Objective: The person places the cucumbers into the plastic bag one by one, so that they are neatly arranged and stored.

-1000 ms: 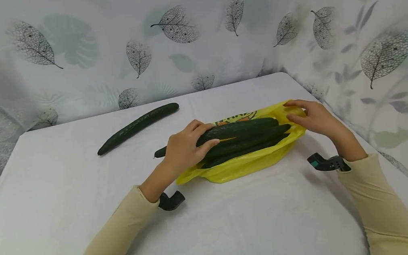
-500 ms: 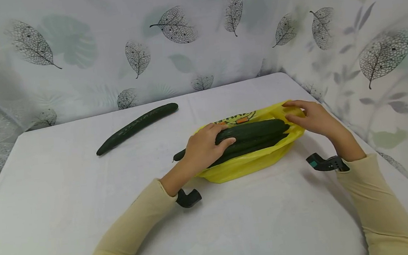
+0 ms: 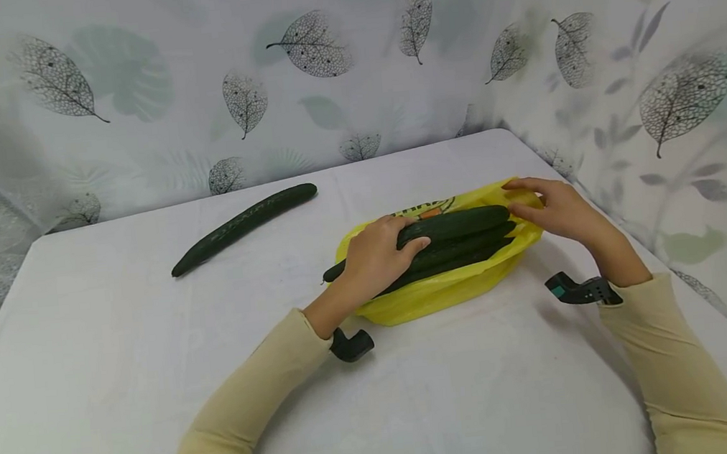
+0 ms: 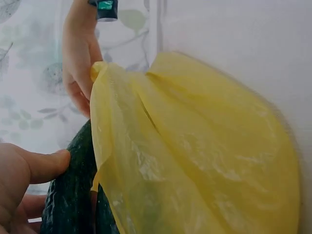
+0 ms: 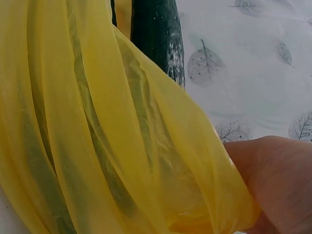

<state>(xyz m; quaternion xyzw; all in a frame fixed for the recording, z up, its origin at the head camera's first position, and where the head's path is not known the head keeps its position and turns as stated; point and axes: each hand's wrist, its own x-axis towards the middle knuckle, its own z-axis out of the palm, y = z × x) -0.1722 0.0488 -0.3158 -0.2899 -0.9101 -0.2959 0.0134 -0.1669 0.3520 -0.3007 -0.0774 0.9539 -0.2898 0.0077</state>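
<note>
My left hand (image 3: 375, 256) grips a long dark green cucumber (image 3: 460, 223) over the opening of a yellow plastic bag (image 3: 448, 300). In the left wrist view, the thumb of the left hand (image 4: 29, 170) lies along one side of it, with fingers partly hidden behind. Several other cucumbers (image 3: 463, 253) lie side by side inside the bag, beneath the held one. At the bag's right end, my right hand (image 3: 559, 208) pinches the rim; its fingertips are hidden by yellow plastic in the right wrist view.
A single curved cucumber (image 3: 243, 227) lies on the white table (image 3: 121, 349), back and left of the bag. Leaf-patterned cloth (image 3: 357, 76) hangs behind the table and along its right side. Each wrist wears a dark camera mount (image 3: 353, 345).
My left hand has moved right with the cucumber, which now lies further over the bag's opening. The right hand stays on the bag's right end.
</note>
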